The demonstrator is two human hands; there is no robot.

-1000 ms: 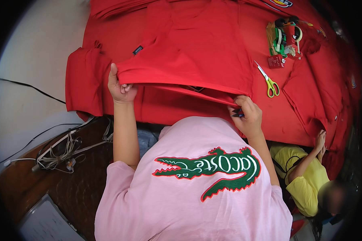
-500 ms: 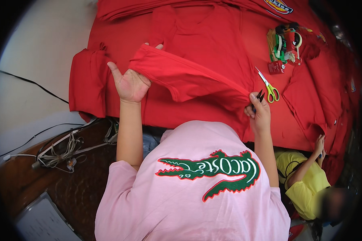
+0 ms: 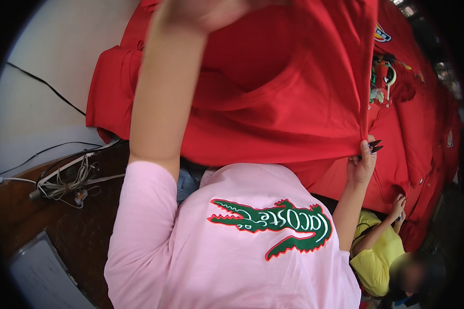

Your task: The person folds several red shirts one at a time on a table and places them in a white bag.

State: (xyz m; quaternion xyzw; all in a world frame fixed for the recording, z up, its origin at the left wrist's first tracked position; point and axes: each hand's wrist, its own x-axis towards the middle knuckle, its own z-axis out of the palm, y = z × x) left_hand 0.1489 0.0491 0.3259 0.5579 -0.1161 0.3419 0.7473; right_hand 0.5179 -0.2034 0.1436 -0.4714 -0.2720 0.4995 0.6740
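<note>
a pale table [image 3: 51,77] fills the upper left, its edge curving with the lens, with a thin black cable [image 3: 46,88] running across it. below it lies a dark brown wooden surface [image 3: 62,232], where a tangle of grey and white cords [image 3: 62,180] sits near the table edge. a light grey flat panel [image 3: 41,273] lies at the lower left corner of that wood. more red cloth [image 3: 428,129] is spread across the right side, reaching toward the dark rim. at lower right a second person in a yellow top [image 3: 374,252] sits low beside the cloth. light is even and soft, without hard shadows.
</note>
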